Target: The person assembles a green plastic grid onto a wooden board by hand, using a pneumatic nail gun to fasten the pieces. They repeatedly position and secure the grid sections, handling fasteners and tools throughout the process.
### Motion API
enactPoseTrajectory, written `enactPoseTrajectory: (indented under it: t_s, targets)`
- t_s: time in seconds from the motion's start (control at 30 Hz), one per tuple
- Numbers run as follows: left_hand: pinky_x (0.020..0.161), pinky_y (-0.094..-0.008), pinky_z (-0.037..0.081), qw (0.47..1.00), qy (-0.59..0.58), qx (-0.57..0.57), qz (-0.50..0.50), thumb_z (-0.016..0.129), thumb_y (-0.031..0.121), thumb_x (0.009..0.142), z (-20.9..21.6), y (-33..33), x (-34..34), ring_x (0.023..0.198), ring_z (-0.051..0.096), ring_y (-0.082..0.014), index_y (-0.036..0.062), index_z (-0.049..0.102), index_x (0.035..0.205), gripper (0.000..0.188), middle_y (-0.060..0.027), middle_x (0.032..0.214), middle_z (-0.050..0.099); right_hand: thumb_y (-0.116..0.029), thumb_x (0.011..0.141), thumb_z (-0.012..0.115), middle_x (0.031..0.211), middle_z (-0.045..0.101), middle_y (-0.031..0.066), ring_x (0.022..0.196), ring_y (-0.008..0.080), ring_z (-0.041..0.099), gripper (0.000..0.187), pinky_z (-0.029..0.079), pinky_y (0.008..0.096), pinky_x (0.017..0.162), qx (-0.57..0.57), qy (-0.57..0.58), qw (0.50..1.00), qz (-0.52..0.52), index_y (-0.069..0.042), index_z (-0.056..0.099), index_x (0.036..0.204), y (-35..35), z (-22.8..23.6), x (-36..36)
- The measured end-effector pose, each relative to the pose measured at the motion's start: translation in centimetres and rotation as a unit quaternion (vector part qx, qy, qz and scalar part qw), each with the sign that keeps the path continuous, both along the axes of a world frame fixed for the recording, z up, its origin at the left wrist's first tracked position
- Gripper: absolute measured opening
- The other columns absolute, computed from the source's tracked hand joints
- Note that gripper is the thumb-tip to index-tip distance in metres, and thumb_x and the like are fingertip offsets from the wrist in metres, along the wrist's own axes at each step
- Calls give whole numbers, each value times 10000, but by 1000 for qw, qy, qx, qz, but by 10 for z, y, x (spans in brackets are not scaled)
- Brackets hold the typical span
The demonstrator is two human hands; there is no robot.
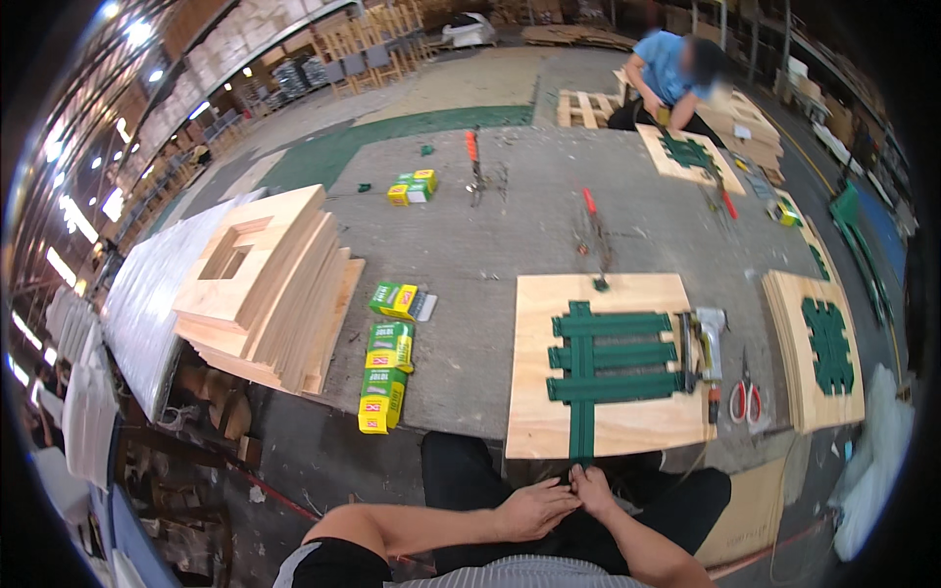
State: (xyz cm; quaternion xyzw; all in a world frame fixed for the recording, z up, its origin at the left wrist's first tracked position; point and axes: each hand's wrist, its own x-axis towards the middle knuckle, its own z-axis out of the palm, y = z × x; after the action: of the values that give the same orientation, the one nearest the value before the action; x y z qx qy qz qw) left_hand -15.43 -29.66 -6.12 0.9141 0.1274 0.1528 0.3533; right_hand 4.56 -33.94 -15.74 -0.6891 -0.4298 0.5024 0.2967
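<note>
A pale plywood board (647,431) lies at the table's near edge in front of me, with green webbing straps (618,355) laid across it. One green webbing strap (581,421) runs lengthwise over the others and hangs past the board's near edge toward my lap. My right hand (594,492) pinches the end of that strap. Close against it, my left hand (536,511) has its fingers together at the same end; its fingertips are partly hidden. A pneumatic staple gun (710,333) rests at the board's right edge, with red-handled scissors (747,400) to its right.
Stacked wooden panels (260,274) stand at left. Green-yellow boxes (389,348) line up beside them. Another strapped board (828,343) tops a pile at right. Red-handled tools (590,211) lie farther off on the grey table (451,255). A co-worker (671,73) handles a strapped board at the far right.
</note>
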Motion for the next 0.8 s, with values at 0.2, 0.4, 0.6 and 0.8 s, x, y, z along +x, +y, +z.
enactPoseTrajectory:
  t_s: [0.2, 0.4, 0.6, 0.8]
  targets:
    - [996, -423, 498, 920, 83, -299, 239, 541, 373, 1069, -46, 19, 48, 1148, 642, -407, -18, 577, 1315, 464, -235, 1219, 671, -348, 1094, 470, 1025, 704, 231, 982, 365, 668, 418, 508, 438, 892, 94, -27, 995, 21, 17, 671, 1126, 16, 3, 10]
    - [1047, -407, 459, 930, 4, -325, 172, 487, 399, 1087, -64, 39, 63, 1185, 630, -326, 19, 586, 1356, 476, -197, 1259, 672, -116, 973, 498, 867, 667, 149, 798, 274, 633, 227, 478, 393, 710, 45, 29, 998, 34, 49, 649, 1012, 14, -13, 22]
    - [1212, -397, 291, 961, 125, -217, 116, 348, 487, 1094, -63, 54, 63, 1433, 410, -285, 54, 426, 1509, 604, -139, 1566, 424, -209, 1022, 509, 1073, 726, 244, 1034, 383, 697, 308, 517, 458, 913, -84, -52, 991, 88, 29, 671, 1130, 22, 1, 27]
    - [1287, -435, 187, 971, 79, -194, 111, 251, 539, 1091, -79, 57, 61, 1524, 310, -300, 44, 362, 1558, 690, -128, 1659, 332, -296, 997, 619, 1111, 760, 157, 1051, 280, 728, 419, 564, 379, 912, -76, -87, 961, 253, -6, 666, 1296, 0, 115, 79]
